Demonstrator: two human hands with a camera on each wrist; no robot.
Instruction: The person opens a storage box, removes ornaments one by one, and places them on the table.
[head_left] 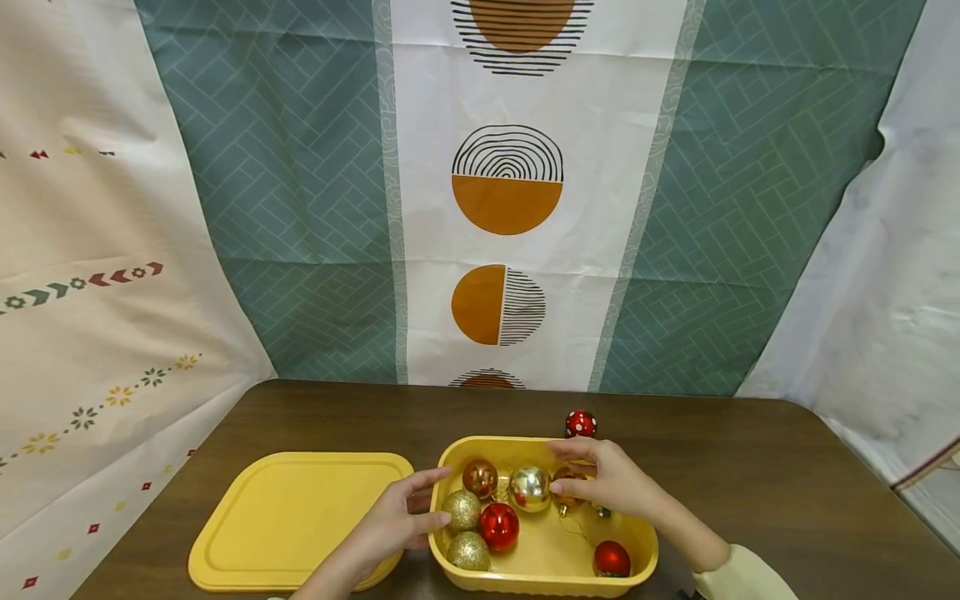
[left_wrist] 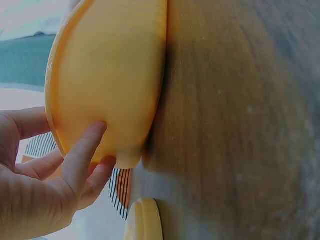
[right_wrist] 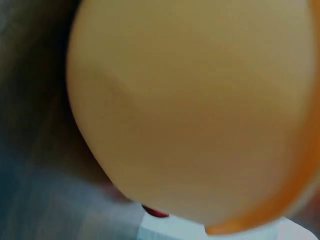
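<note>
A yellow plastic container (head_left: 551,562) stands on the table with several shiny ball ornaments inside. My left hand (head_left: 408,514) grips its left end, thumb over the rim and fingers against the outer wall (left_wrist: 110,75). Inside the container my right hand (head_left: 611,479) holds a copper-coloured ball ornament (head_left: 568,492) between thumb and fingers, partly hidden by them. A shiny gold ball (head_left: 529,489) lies just left of it. Further left are another copper ball (head_left: 480,478), two glittery gold balls (head_left: 462,510) and a red ball (head_left: 498,527). A second red ball (head_left: 612,559) lies at the near right corner.
A flat yellow lid (head_left: 300,521) lies on the dark wooden table (head_left: 360,417), left of the container. Behind the container is a red ball with white dots (head_left: 581,423). A patterned cloth (head_left: 300,208) hangs along the table's far edge.
</note>
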